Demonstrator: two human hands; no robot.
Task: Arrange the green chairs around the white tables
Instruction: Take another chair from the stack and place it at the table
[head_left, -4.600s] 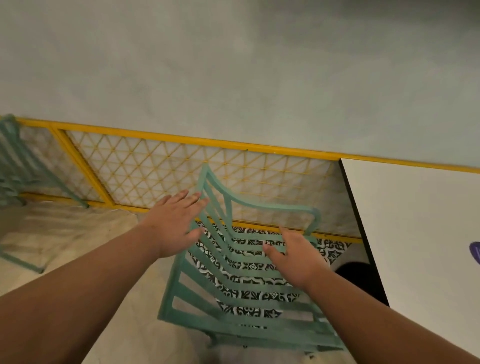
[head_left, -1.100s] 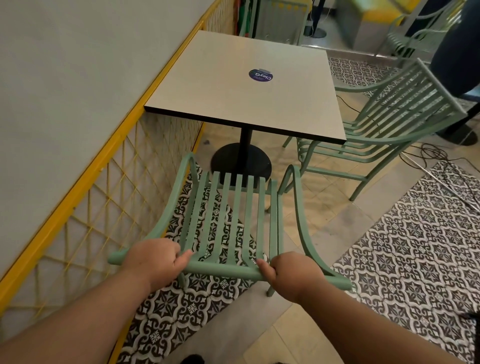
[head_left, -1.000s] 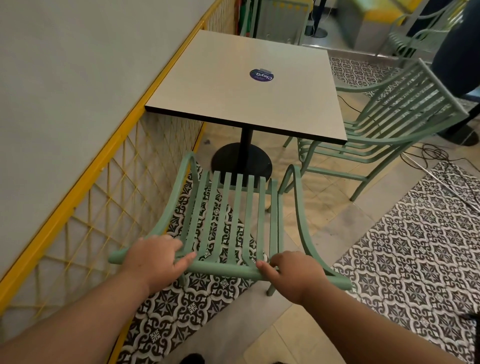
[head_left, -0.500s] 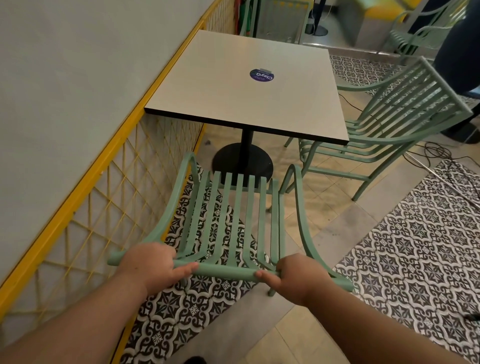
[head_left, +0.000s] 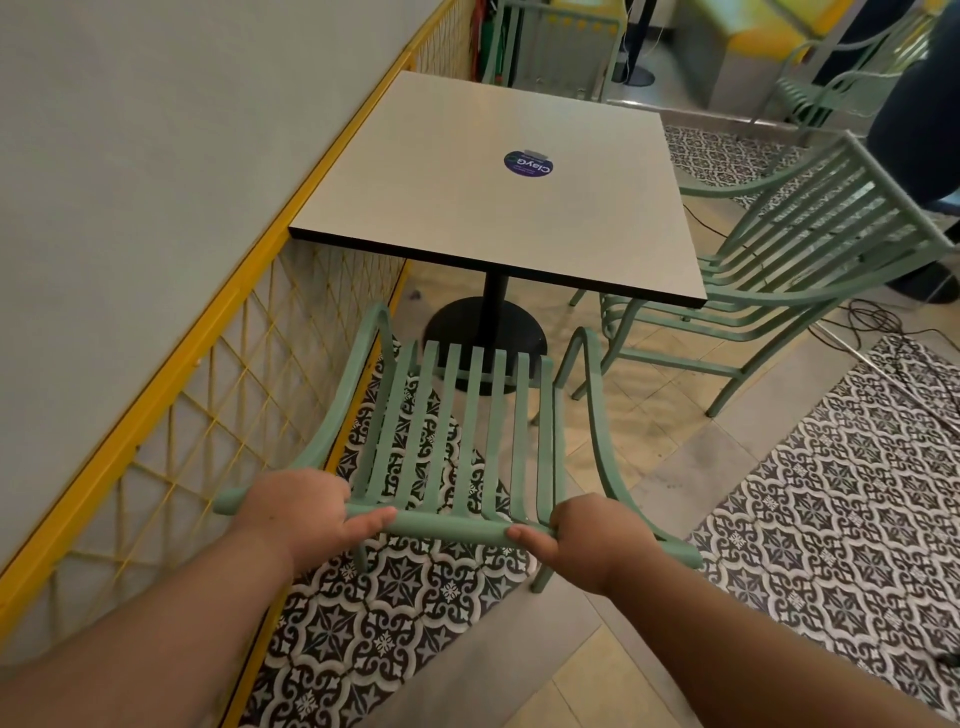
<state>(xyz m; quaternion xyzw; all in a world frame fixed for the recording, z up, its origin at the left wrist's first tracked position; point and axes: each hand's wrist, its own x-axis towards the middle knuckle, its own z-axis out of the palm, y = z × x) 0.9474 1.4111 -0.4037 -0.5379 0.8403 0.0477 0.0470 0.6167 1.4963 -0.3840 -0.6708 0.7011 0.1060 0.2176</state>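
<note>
A green slatted chair (head_left: 467, 426) stands in front of me, facing the near edge of a white square table (head_left: 498, 208) on a black pedestal. My left hand (head_left: 301, 512) grips the left part of the chair's top back rail. My right hand (head_left: 597, 535) grips the right part of the same rail. The chair's front edge sits just short of the table's round base. A second green chair (head_left: 800, 260) stands at the table's right side, its seat partly under the tabletop.
A grey wall with a yellow lattice railing (head_left: 218, 374) runs close along the left. Black cables (head_left: 872, 322) lie on the floor at right. A person's dark leg (head_left: 924, 130) stands at far right, with more green chairs (head_left: 852, 73) behind.
Several seconds ago my hands were open above the chair by the wall; now both grip its back rail facing the table. Over the last second my hands closed tighter and the chair shifted slightly.
</note>
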